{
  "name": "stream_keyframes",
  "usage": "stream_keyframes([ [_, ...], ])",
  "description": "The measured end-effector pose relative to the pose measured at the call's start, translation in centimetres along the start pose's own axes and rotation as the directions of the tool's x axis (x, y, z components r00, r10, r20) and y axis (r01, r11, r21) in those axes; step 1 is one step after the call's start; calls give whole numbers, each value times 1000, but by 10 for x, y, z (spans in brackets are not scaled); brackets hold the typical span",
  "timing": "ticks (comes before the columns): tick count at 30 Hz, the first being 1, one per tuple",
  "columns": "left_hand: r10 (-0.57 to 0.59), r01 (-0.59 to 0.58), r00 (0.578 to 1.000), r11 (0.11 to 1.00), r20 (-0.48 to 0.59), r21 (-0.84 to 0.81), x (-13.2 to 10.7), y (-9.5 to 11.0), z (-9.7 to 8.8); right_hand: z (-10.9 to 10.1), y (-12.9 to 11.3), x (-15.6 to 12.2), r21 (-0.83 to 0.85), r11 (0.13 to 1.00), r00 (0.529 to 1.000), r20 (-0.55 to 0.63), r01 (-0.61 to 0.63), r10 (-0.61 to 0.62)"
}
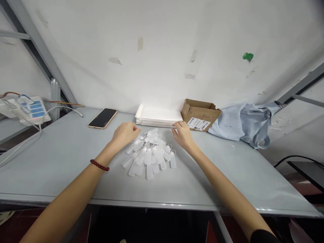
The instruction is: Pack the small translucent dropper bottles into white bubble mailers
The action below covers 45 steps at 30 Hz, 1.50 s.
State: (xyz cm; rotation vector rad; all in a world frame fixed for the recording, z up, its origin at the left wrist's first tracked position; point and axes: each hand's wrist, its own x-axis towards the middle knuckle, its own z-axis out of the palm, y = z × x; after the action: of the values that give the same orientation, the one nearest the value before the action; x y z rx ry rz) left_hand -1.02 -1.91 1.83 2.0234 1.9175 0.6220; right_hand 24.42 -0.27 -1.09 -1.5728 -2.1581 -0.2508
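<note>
A heap of several clear plastic key tags with small rings (151,154) lies on the grey table (63,152) in front of me. My left hand (124,133), with a red bead bracelet at the wrist, rests curled at the heap's upper left edge, fingers bent onto the tags. My right hand (182,134) sits at the heap's upper right, its fingertips pinched near the front edge of a stack of white sheets (158,117). What the right fingers hold is too small to make out.
A phone (103,118) lies face up at the back left. A power strip with cables (32,109) sits at the far left. An open cardboard box (199,116) and a light blue cloth bag (243,123) stand at the back right against the white wall.
</note>
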Motion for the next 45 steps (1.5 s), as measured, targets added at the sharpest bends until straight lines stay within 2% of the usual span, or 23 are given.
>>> stream_keyframes([
  [2,7,-6,1000,998,-10,60,-3,4,1,-1,-1,22,-141,989,997,60,48,-40],
  [5,14,-12,1000,998,-20,68,-7,10,2,1,0,50,-212,970,988,120,117,-93],
  [10,15,-14,999,999,-38,38,-11,15,2,14,2,70,-297,935,964,231,196,-129],
  [15,54,-54,997,998,-57,10,-13,18,5,25,-3,72,-364,897,949,275,250,-152],
  [19,66,-67,996,998,-53,-17,-15,20,7,26,-10,70,-384,878,944,271,287,-190],
  [24,66,-69,997,995,-50,-66,-15,21,4,16,-11,57,-377,872,948,186,311,-258],
  [26,23,-29,999,980,-30,-195,-14,21,3,12,-8,46,-369,875,950,122,312,-288],
  [27,-18,16,1000,952,-5,-305,-12,21,2,11,-6,38,-359,879,948,71,314,-310],
  [28,-71,76,997,899,28,-431,-11,22,1,10,-4,30,-327,889,935,-35,322,-352],
  [31,-175,215,976,633,133,-744,-7,21,-2,8,3,3,-273,896,856,-295,351,-425],
  [34,-94,173,985,421,146,-891,-5,18,-4,5,9,-22,-305,876,762,-437,375,-478],
  [36,-26,159,987,365,161,-917,-6,17,-3,1,12,-33,-292,872,744,-456,392,-488],
  [37,-4,166,984,365,177,-916,-8,18,-2,-2,13,-37,-270,880,760,-445,391,-474],
  [39,45,174,977,387,207,-905,-11,21,1,-9,10,-42,-208,910,825,-385,359,-413],
  [42,129,172,960,430,249,-886,-19,29,6,-17,1,-44,-162,941,919,-220,297,-328],
  [45,217,143,935,492,280,-859,-26,38,13,-21,-10,-46,-176,928,934,-91,327,-346],
])
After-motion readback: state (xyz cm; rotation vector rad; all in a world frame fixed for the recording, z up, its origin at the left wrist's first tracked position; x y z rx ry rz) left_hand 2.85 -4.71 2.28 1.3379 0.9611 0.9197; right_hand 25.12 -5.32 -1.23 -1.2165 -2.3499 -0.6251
